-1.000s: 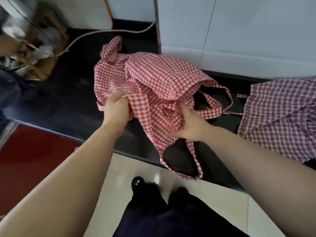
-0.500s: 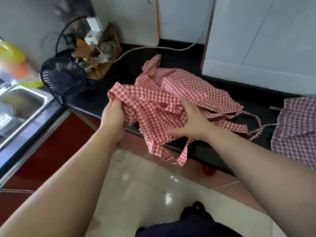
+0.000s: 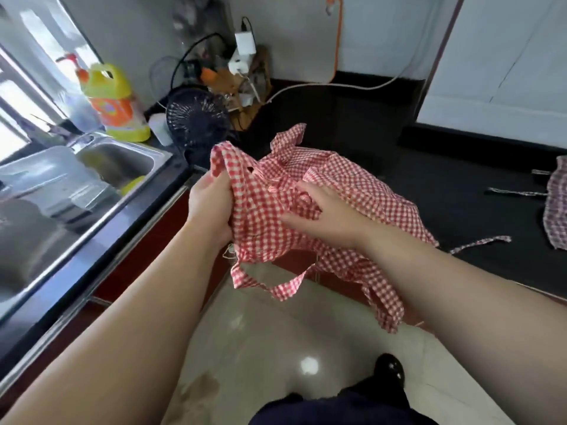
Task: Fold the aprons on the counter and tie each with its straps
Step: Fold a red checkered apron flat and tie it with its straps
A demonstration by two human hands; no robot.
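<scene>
A crumpled red-and-white checked apron lies half on the black counter, its near part lifted past the counter's front edge. My left hand grips a bunched fold at its left side. My right hand holds the cloth in the middle, fingers curled into it. Two strap loops hang down over the floor. A second apron, purple-checked, lies at the right edge of the counter with its thin straps spread toward the red one.
A steel sink sits at left with a yellow-orange detergent bottle behind it. A small black fan, a charger and cables stand in the counter's back corner. White cabinet doors rise at right. Glossy tiled floor lies below.
The red apron has been pulled toward me and to the left, off the counter's edge, and bunched tighter between both hands. My view has swung left, bringing the sink and bottle in.
</scene>
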